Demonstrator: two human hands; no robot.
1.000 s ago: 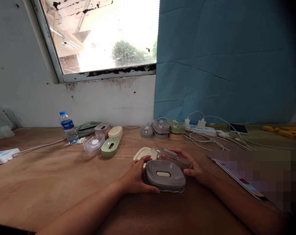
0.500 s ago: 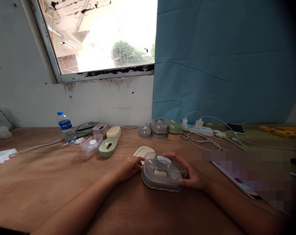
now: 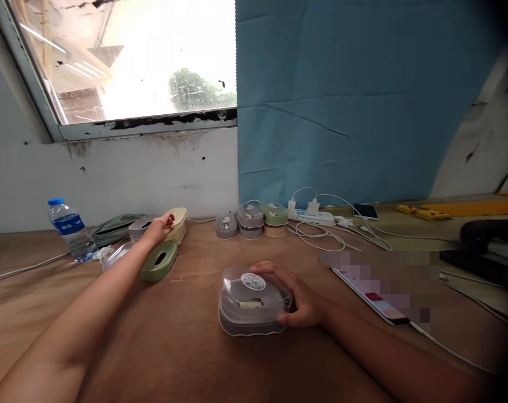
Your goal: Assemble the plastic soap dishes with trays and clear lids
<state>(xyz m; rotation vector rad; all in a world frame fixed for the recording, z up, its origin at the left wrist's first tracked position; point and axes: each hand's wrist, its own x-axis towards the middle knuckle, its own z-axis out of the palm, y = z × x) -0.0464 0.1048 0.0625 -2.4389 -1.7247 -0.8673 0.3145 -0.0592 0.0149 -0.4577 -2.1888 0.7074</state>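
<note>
My right hand [image 3: 298, 296] is wrapped round the right side of a grey oval box [image 3: 256, 316] with a clear lid that bears a round white label. Through a slot under the lid, something pale shows. My left hand [image 3: 159, 228] reaches out to the far left and pinches a cream oval plastic tray [image 3: 179, 214], tilted over a stack of cream trays [image 3: 177, 234]. Below that hand lies a green slotted lid [image 3: 159, 262]. A grey slotted lid [image 3: 140, 226] and clear plastic lids [image 3: 115, 254] are partly hidden behind the left forearm.
Small grey boxes [image 3: 249, 218] and a green box [image 3: 276, 214] stand near the wall. A water bottle [image 3: 71, 230] and a green pouch [image 3: 113, 228] are at the left. Cables, a power strip [image 3: 321, 216], a phone [image 3: 365, 211] and a tablet [image 3: 363, 291] lie to the right.
My left hand has left the grey box and carried the cream tray from behind it to the cream stack. My right hand stays on the box. The view has turned right.
</note>
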